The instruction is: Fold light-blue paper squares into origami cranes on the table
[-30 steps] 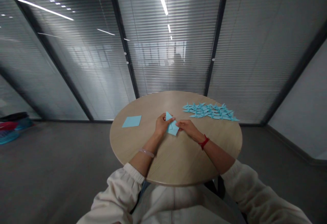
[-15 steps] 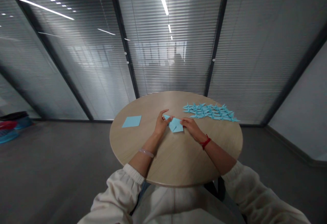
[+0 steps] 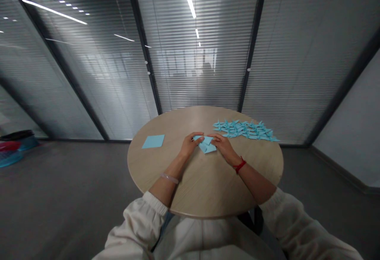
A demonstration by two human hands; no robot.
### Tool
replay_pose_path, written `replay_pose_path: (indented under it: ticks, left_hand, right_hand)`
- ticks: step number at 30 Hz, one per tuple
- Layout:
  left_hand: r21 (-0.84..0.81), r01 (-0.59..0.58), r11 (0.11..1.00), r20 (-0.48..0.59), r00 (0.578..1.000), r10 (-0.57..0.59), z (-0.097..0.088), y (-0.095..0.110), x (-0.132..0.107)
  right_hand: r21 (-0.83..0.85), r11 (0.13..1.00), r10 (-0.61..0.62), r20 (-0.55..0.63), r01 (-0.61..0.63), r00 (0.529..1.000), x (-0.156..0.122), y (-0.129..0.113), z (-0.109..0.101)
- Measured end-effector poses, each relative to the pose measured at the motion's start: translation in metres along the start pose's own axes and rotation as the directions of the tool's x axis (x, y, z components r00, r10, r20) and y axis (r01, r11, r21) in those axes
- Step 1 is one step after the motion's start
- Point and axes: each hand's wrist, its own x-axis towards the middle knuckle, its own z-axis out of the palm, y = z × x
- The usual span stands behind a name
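A half-folded piece of light blue paper (image 3: 206, 144) lies near the middle of the round wooden table (image 3: 204, 185). My left hand (image 3: 190, 146) pinches its left corner with curled fingers. My right hand (image 3: 224, 146) presses down on its right side, fingers bent over the paper. Both wrists rest low over the tabletop; the right one wears a red string, the left a pale bracelet.
A flat square sheet of blue paper (image 3: 153, 141) lies on the table's left side. Several finished blue folded paper figures (image 3: 245, 130) are spread in rows at the far right. Glass walls with blinds stand behind the table; coloured items (image 3: 13, 147) sit on the floor at far left.
The paper's raised flap has been laid down flat. Both hands have closed in over the paper, which shifted slightly right and away from me.
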Motion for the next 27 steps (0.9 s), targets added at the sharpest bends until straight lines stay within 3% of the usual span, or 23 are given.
replay_pose_path:
  ticks: [7, 13, 18, 21, 25, 27]
  left_hand:
    - [0.102, 0.008, 0.995, 0.070, 0.997, -0.016, -0.001, -0.001, 0.001]
    - [0.281, -0.150, 0.948, -0.004, 0.987, 0.158, -0.001, -0.006, 0.004]
    - [0.340, -0.074, 0.938, 0.127, 0.991, 0.032, -0.001, -0.009, 0.002]
    - [0.419, -0.085, 0.904, 0.217, 0.976, -0.009, 0.000, -0.009, 0.000]
    - [0.416, -0.088, 0.905, 0.266, 0.963, -0.029, 0.001, -0.010, -0.001]
    - [0.404, -0.056, 0.913, 0.258, 0.965, -0.055, 0.001, -0.013, -0.001]
  right_hand:
    - [-0.049, 0.998, -0.043, -0.068, 0.040, 0.997, 0.000, -0.002, -0.003]
    - [-0.181, 0.982, -0.070, -0.119, 0.047, 0.990, 0.003, 0.004, -0.006]
    - [-0.340, 0.936, -0.104, -0.020, 0.091, 0.994, 0.003, 0.003, -0.005]
    - [-0.422, 0.896, -0.134, 0.041, 0.139, 0.990, 0.000, -0.001, -0.002]
    - [-0.490, 0.841, -0.217, 0.085, 0.231, 0.972, -0.006, -0.006, 0.004]
    - [-0.561, 0.772, -0.300, 0.090, 0.297, 0.950, -0.009, -0.009, 0.007]
